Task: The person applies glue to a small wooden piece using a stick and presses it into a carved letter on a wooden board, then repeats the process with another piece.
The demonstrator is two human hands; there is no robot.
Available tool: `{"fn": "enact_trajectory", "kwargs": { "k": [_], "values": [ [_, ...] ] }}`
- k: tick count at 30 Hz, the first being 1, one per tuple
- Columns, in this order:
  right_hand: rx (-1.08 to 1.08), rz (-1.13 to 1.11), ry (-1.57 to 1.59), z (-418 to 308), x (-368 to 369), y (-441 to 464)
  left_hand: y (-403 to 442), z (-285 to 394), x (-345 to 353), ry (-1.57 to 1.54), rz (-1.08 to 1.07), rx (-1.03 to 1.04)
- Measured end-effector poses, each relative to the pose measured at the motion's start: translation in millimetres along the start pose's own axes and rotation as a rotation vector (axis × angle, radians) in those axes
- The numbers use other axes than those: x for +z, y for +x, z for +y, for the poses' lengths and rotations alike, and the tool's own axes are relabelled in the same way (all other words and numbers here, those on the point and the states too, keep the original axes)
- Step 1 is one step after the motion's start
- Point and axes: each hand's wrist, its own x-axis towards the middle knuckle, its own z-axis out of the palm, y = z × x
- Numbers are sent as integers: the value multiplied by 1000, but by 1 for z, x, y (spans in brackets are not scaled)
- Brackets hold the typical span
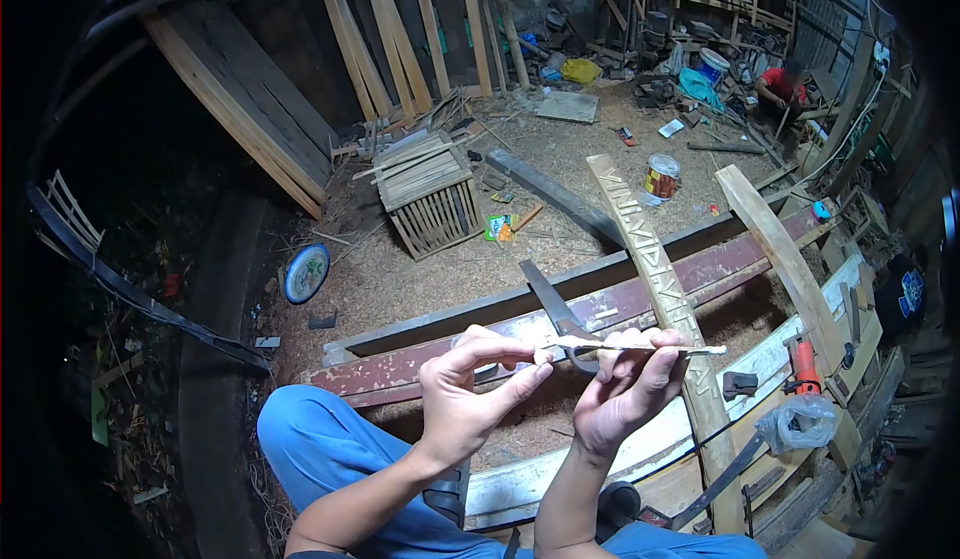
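My right hand (632,384) is closed around a thin stick-like piece (705,350) with a pale right end, held level over the workbench. At its other end, the thumb and forefinger of my left hand (478,384) pinch a small whitish bit (544,353). Whether that bit is joined to the stick, I cannot tell. Just beyond my hands lies a handsaw (548,294), its handle partly behind my fingers. A long wooden plank with carved raised shapes (645,244) slants across the maroon beam (640,299), to the right of my right hand.
On the right are a plain curved board (780,249), an orange-red tool (804,364), a plastic bag (800,424) and a dark block (740,385). A slatted crate (435,214) and a paint can (661,177) stand on the shavings-covered floor. A person in red (782,87) crouches far right.
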Motion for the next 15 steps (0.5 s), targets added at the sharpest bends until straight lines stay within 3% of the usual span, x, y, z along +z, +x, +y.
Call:
{"fn": "enact_trajectory", "kwargs": {
  "k": [7, 10, 15],
  "values": [
    [-15, 2, 38, 5, -10, 2, 0, 0, 1, -47, 39, -43],
    [-149, -67, -54, 9, -10, 5, 2, 2, 0, -2, 32, -12],
    [27, -92, -189, -1, -9, 10, 5, 5, -2, -22, 85, -43]
  ]
}}
